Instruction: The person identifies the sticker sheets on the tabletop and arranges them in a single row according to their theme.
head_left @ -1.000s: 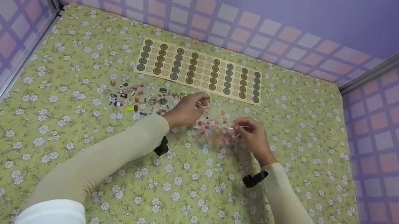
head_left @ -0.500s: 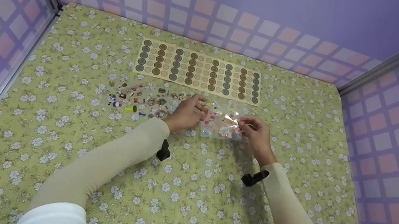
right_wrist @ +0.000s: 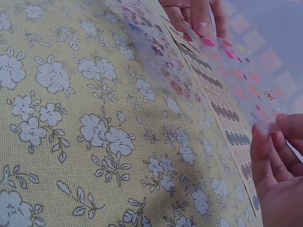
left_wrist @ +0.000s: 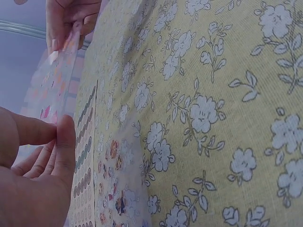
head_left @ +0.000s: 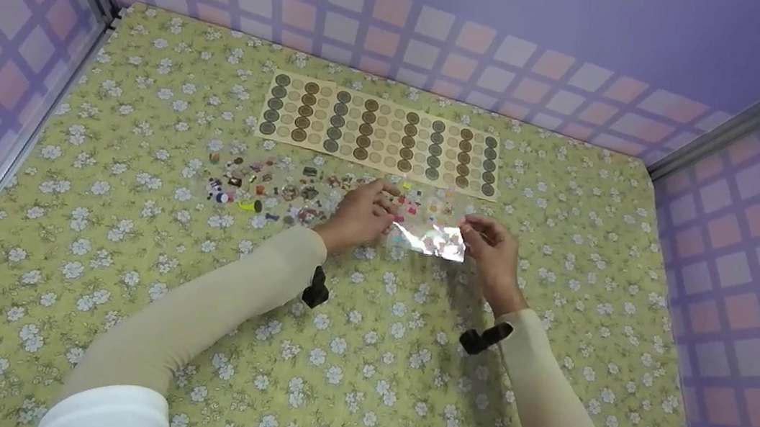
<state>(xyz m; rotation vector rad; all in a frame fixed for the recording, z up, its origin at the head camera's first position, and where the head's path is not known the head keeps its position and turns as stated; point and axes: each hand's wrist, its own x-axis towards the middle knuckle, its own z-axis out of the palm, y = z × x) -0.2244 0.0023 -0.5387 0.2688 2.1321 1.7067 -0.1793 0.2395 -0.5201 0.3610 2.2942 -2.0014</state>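
A clear sticker sheet (head_left: 431, 238) with small pink, orange and yellow pictures is stretched between my two hands, glaring brightly along its near part. My left hand (head_left: 362, 215) pinches its left edge between thumb and forefinger. At the opposite edge, my right hand (head_left: 494, 256) grips it between thumb and fingertips. Both wrist views show the sheet (right_wrist: 241, 71) raised over the cloth and tilted. To the left on the cloth lie more clear stickers (head_left: 250, 206) with small multicoloured pictures, partly covered by my left hand.
Beyond my hands lies a long cream sheet (head_left: 382, 134) with columns of dark and pale round spots. A yellow floral cloth (head_left: 330, 381) covers the table. Purple checked walls (head_left: 432, 24) stand at the back and both sides.
The sticker sheet has tilted and spread out between my hands, and its glare has grown. My right hand has shifted slightly right and away from me; my left hand has barely moved.
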